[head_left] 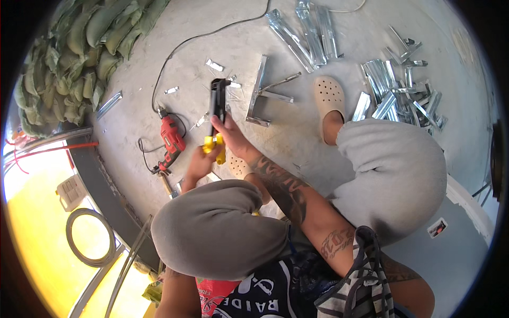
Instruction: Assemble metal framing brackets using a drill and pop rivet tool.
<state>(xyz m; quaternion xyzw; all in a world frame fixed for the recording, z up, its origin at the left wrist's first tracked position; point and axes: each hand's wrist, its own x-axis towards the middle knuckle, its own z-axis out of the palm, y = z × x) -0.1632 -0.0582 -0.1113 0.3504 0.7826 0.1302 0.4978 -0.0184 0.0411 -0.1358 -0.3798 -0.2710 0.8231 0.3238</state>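
1. The right hand is curling around the lower part of a black-and-yellow hand tool; the left hand is bending its fingers at the yellow grips. Blur is hiding how tightly either is squeezing.
2. The tool is standing out ahead of the left knee, black end pointing away, appearing above the floor between the drill and the metal frame.
3. It is looking stiff, fairly solid and hardly fragile, probably of modest weight; the smooth grips may be slipping if dusty. The yellow grips are offering the best hold, with fingers staying clear of the black end.
4. To its left, a red drill is lying beside its black cord; to its right, an angled metal frame is resting.
5. Farther out, shiny metal channels are lying, and green sacks are stacking up at upper left.
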